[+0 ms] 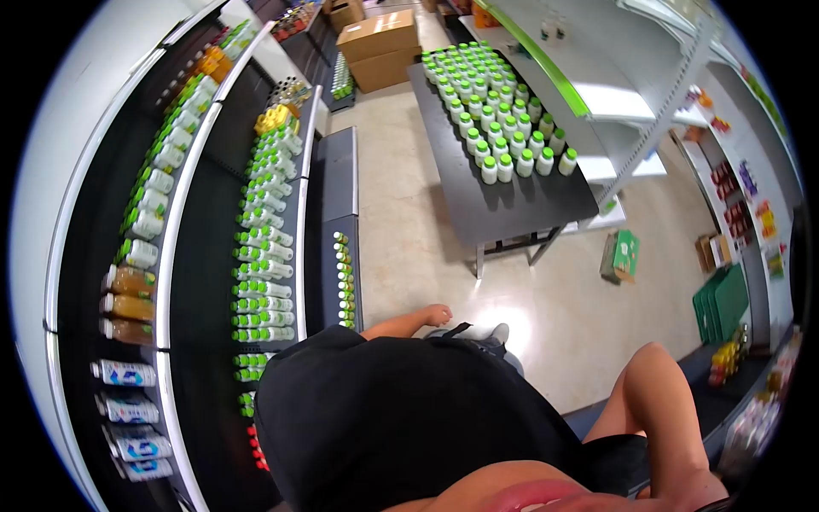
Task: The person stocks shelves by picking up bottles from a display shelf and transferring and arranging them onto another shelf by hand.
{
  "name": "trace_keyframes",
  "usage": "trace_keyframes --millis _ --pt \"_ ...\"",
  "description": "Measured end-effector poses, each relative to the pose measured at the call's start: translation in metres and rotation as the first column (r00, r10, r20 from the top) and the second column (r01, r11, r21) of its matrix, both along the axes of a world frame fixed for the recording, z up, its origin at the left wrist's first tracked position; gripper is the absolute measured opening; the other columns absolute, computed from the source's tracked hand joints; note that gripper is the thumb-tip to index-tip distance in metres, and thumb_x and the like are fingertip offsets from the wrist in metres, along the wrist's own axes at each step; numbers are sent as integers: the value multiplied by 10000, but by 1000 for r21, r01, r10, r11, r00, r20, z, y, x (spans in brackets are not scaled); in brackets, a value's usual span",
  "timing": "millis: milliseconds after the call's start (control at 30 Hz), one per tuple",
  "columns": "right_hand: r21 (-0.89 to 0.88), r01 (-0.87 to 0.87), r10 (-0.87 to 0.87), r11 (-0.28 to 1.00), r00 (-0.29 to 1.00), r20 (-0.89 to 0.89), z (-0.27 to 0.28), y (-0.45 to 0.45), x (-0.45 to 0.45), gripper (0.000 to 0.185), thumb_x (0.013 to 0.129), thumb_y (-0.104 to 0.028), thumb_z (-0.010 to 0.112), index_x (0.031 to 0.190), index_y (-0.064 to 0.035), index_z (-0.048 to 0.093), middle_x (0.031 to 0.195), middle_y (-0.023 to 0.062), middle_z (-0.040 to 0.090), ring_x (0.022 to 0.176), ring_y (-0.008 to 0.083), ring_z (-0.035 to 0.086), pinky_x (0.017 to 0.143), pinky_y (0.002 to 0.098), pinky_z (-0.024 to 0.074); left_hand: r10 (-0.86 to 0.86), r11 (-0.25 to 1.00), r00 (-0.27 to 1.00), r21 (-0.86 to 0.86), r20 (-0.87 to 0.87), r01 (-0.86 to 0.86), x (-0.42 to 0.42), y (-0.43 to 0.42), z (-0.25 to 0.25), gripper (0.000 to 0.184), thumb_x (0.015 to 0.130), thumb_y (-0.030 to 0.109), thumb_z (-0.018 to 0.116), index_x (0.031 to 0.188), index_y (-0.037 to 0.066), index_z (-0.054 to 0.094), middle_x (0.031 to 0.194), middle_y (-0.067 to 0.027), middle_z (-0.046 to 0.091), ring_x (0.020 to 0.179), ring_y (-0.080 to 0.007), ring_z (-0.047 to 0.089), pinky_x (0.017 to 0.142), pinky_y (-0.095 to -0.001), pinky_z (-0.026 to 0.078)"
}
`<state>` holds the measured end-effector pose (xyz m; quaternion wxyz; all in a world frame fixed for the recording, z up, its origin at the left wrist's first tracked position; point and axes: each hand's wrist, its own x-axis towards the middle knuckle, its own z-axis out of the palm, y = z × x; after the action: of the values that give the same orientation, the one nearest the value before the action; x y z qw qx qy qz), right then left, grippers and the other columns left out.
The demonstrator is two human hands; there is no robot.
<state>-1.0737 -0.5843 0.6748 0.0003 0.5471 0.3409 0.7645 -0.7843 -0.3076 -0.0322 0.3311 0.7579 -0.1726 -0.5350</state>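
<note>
My left hand (438, 315) hangs low beside my body, near the waist, with its fingers curled and nothing visible in them. Pale shoes (500, 333) show just past it on the floor. My right arm is bent, its elbow raised at the lower right, and the hand itself lies outside the frame. Nearest to my left side, a shelf holds rows of white bottles with green caps (269, 270). Ahead stands a dark table (503, 213) bearing many similar white bottles (489, 171).
Tall shelving (175, 256) with bottles runs along the left. Cardboard boxes (380, 64) are stacked at the back. White shelving (653, 136) stands behind the table. A green and brown box (620, 257) lies on the floor, and green crates (721, 303) are at the right.
</note>
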Motion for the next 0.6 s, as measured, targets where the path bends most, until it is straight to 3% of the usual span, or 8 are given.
trace_keyframes --millis 67,167,267,367,400,433,500,600 --pt "98 1 -12 995 994 112 0 -32 14 360 936 -395 541 923 -52 646 837 75 624 812 219 520 782 372 377 64 998 995 7 71 -65 11 -2 10 291 865 193 610 1116 55 661 873 -113 711 715 -203 672 609 -356 566" --pt "54 -31 27 998 997 73 1 -56 31 359 956 -382 532 948 -46 658 847 65 630 840 228 522 835 401 390 202 979 975 -6 89 -203 19 1 6 288 884 189 590 1126 50 660 872 -121 709 701 -211 669 592 -358 561" --pt "27 -174 156 984 933 324 21 -47 70 356 972 -372 521 980 -49 671 857 56 636 867 231 525 858 415 391 149 989 986 -21 68 -148 25 13 -13 282 900 214 574 1098 38 671 842 -120 702 692 -213 667 583 -363 555" --pt "-75 -141 148 987 984 101 19 -55 69 360 970 -366 510 971 -53 687 864 67 646 874 223 523 834 399 382 361 932 932 -39 22 -360 14 28 -8 286 898 253 575 1015 22 695 793 -107 693 666 -214 662 584 -375 547" --pt "-53 -111 111 992 994 9 19 -57 63 361 968 -365 507 960 -53 689 862 71 648 874 221 521 828 394 380 232 973 972 -21 26 -232 8 35 -21 291 890 266 581 981 19 703 785 -109 692 668 -212 662 582 -377 546" --pt "-36 -96 98 995 993 67 22 -54 72 368 966 -368 505 949 -49 689 856 75 649 872 220 520 819 390 377 90 996 994 -4 55 -90 27 39 -28 299 882 279 587 947 15 711 777 -111 691 670 -211 661 581 -379 545" --pt "6 -70 68 998 981 181 29 -46 90 384 962 -375 502 927 -42 690 843 83 651 866 217 519 801 381 371 312 950 948 -9 64 -312 15 50 -23 304 857 281 605 931 11 722 796 -110 704 679 -219 665 574 -374 543" --pt "-51 -3 5 999 999 36 28 -36 73 397 967 -389 508 937 -35 685 869 87 668 871 217 514 787 371 362 206 964 977 160 50 -211 18 60 -8 308 837 273 620 944 5 725 821 -112 712 685 -227 667 588 -386 555"
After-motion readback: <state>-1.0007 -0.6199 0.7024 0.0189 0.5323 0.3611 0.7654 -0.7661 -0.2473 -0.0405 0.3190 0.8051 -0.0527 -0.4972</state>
